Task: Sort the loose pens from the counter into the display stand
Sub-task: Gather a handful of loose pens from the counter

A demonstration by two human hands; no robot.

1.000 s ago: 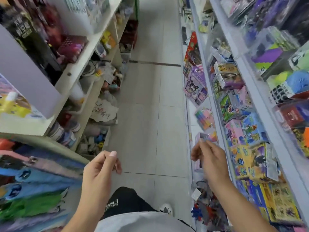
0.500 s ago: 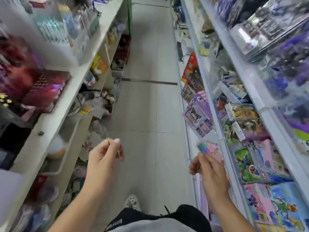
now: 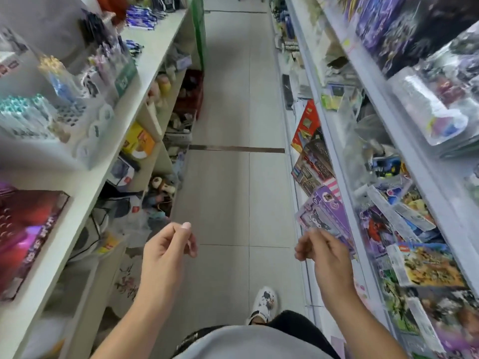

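I am walking down a shop aisle. My left hand [image 3: 166, 252] hangs in front of me with loosely curled fingers, thumb against the forefinger, and holds nothing. My right hand [image 3: 324, 257] is raised beside the right-hand shelving, seen from the back, fingers loosely curled, with nothing visible in it. On the top left shelf stand clear pen holders with teal-capped pens [image 3: 23, 115] and a white display stand [image 3: 90, 125]. Blue pens [image 3: 142, 18] lie farther along that shelf. Neither hand touches them.
Grey tiled floor [image 3: 233, 193] runs straight ahead between the two shelving units. The right shelves hold boxed toys, with a purple box [image 3: 326, 211] sticking out near my right hand. The lower left shelves hold plush toys and a yellow box [image 3: 138, 141]. My white shoe [image 3: 264, 301] is below.
I have moved forward along the aisle and the view has tilted up, so the pen holders on the left shelf have come into sight. Both hands keep their loose curl.
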